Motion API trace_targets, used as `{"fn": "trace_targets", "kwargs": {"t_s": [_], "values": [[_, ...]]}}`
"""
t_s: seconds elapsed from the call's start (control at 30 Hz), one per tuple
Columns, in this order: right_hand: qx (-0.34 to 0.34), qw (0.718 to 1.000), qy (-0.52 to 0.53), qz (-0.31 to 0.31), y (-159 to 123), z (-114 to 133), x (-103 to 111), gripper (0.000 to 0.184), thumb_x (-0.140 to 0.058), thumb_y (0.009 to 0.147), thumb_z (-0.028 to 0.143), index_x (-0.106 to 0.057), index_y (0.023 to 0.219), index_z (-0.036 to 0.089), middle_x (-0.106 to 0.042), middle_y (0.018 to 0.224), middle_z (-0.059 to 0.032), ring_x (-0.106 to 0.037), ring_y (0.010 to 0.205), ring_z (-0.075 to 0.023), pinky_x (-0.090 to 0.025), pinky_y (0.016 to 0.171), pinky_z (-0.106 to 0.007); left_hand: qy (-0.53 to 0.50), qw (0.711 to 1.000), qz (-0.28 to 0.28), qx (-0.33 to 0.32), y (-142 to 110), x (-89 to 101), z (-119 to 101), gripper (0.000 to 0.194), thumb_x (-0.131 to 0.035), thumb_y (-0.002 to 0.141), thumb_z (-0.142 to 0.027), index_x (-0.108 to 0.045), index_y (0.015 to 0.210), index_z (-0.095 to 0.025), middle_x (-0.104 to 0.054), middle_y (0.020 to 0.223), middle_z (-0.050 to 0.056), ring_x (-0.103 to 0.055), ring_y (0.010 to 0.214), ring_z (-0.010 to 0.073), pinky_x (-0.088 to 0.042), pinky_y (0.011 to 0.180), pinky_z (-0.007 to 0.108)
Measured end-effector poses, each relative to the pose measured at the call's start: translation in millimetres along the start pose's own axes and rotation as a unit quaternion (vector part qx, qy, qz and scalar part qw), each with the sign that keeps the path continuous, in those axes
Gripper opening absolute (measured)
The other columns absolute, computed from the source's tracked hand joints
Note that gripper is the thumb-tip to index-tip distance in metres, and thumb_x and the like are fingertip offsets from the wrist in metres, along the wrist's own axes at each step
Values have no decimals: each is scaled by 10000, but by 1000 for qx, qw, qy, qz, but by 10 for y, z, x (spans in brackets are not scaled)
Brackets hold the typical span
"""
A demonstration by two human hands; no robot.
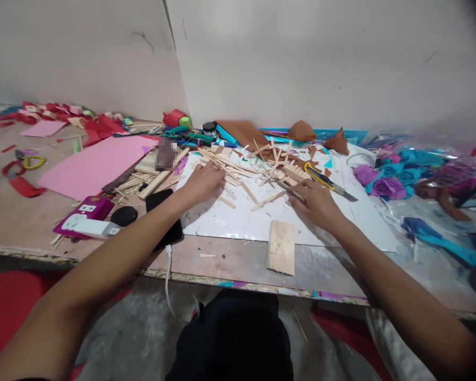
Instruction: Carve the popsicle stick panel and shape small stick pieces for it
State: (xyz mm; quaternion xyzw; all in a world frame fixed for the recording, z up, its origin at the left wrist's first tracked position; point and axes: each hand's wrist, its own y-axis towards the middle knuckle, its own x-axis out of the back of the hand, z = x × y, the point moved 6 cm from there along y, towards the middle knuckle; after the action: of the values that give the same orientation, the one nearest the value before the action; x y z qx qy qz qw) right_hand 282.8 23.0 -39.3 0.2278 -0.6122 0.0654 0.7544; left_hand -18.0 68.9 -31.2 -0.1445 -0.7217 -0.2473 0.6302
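My left hand (204,183) rests with bent fingers at the left side of a loose pile of flat wooden craft sticks (238,168). Its fingertips are among the sticks, and what they grip cannot be made out. On the right, my right hand (315,203) is closed around a thin greyish stick (293,191) pointing up and left toward more craft sticks. Just beyond that hand lies a yellow utility knife (321,177) with its blade pointing right. White sheeting (226,225) lies under the pile. A small wooden block (281,247) sits in front, at the sheet's near edge.
A black phone (164,217) with a white cable lies by my left forearm. Pink sheet (99,165), scissors (34,161) and a purple box (88,211) are to the left. Brown sheet (240,132) is behind; paper roses (388,188) lie right. A wall (321,63) backs the table.
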Motion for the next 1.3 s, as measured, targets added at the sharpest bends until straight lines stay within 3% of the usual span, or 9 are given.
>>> {"fn": "trace_targets", "kwargs": {"t_s": [0.23,0.47,0.73,0.9,1.0,1.13,1.23,1.3], "values": [[-1,1000,17,-11,18,-56,-21,332,-511,968,290,-738,1183,176,-680,1059,-166,-648,964,-308,-483,817,-427,-10,1000,15,-13,-4,-40,-32,244,-465,965,-146,-668,1097,-170,-659,1183,145,-542,1188,317,-419,984,467],[2,1000,28,-12,29,-114,-99,339,-512,934,236,-732,1183,166,-727,1084,-163,-656,945,-302,-489,826,-425,-32,999,14,-13,18,-64,8,177,-510,919,-110,-672,966,-162,-663,1106,126,-574,1134,301,-411,979,459],[-4,1000,18,-9,23,-87,-81,359,-517,930,220,-732,1212,171,-721,1143,-166,-672,921,-300,-488,795,-423,-45,999,0,-17,-5,-43,18,168,-477,978,-168,-600,1092,-179,-684,1094,111,-589,1111,285,-393,969,440],[-9,1000,11,2,27,-57,-68,348,-499,953,250,-729,1208,189,-706,1170,-165,-673,1003,-330,-494,809,-435,-44,997,41,-54,-17,-3,27,212,-597,934,-215,-613,1146,-211,-706,1093,74,-581,1133,302,-399,965,424],[-12,1000,11,10,28,-55,-73,363,-489,954,250,-722,1226,188,-696,1157,-163,-677,991,-327,-499,796,-437,-41,995,56,-73,-49,84,73,250,-575,947,-207,-619,1193,-212,-694,1159,95,-578,1153,295,-421,944,402],[-14,1000,14,14,23,-56,-84,370,-475,966,264,-718,1233,188,-681,1159,-165,-663,1037,-351,-495,769,-443,-34,994,56,-91,-274,275,159,205,-511,1011,-298,-670,1079,-188,-695,1064,117,-593,1063,281,-437,918,401],[-11,1000,8,25,19,-40,-94,373,-463,982,267,-708,1253,191,-653,1238,-171,-646,1088,-365,-486,758,-440,-42,992,66,-102,-611,349,220,279,-516,1019,-353,-681,879,-176,-689,891,93,-607,904,240,-450,898,393],[-11,999,6,33,18,-31,-107,365,-456,994,269,-709,1246,195,-640,1247,-171,-647,1065,-353,-477,745,-427,-56,991,68,-99,-846,327,255,275,-544,1011,-387,-682,878,-189,-699,868,62,-617,871,210,-470,883,360]]}}
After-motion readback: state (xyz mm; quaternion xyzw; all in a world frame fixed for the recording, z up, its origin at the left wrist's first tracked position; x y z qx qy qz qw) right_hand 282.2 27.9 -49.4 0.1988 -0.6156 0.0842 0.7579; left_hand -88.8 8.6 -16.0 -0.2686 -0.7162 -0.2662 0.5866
